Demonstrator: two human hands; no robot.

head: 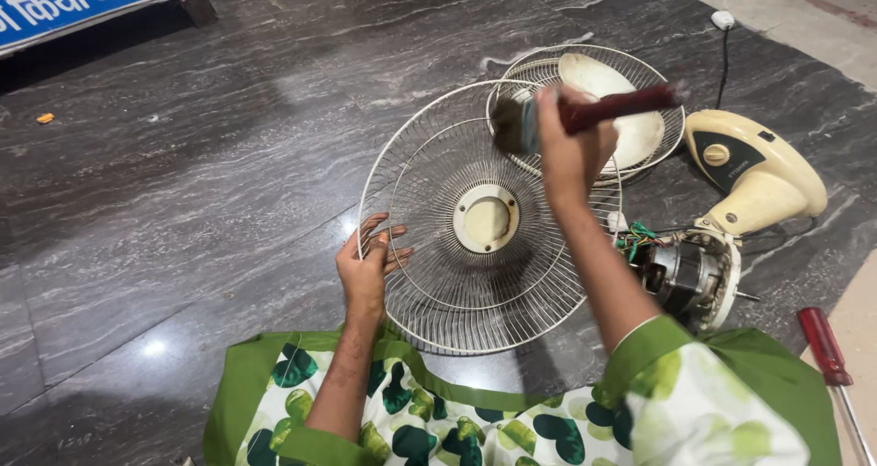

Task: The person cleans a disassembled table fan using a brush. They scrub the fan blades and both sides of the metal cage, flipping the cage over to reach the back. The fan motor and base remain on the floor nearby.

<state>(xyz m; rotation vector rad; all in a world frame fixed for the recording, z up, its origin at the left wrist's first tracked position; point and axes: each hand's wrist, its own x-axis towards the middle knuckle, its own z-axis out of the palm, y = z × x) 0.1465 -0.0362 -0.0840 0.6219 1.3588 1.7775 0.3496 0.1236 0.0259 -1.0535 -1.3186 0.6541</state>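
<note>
A round cream wire fan guard (457, 283) is tilted up in front of me, its lower edge near my lap. My left hand (367, 263) grips the guard's left rim. My right hand (571, 146) is raised over the guard's upper right part and is closed on a paintbrush (603, 110) with a dark red handle; its bristles touch the wires near the top. The guard's centre has a cream round plate (486, 217).
A second wire guard with cream fan blades (630, 132) lies behind on the dark marble floor (183, 201). The bare fan motor (685, 274) and cream fan base (758, 174) lie at right. A red-handled screwdriver (827, 347) rests at far right. A blue signboard (73, 0) stands at top left.
</note>
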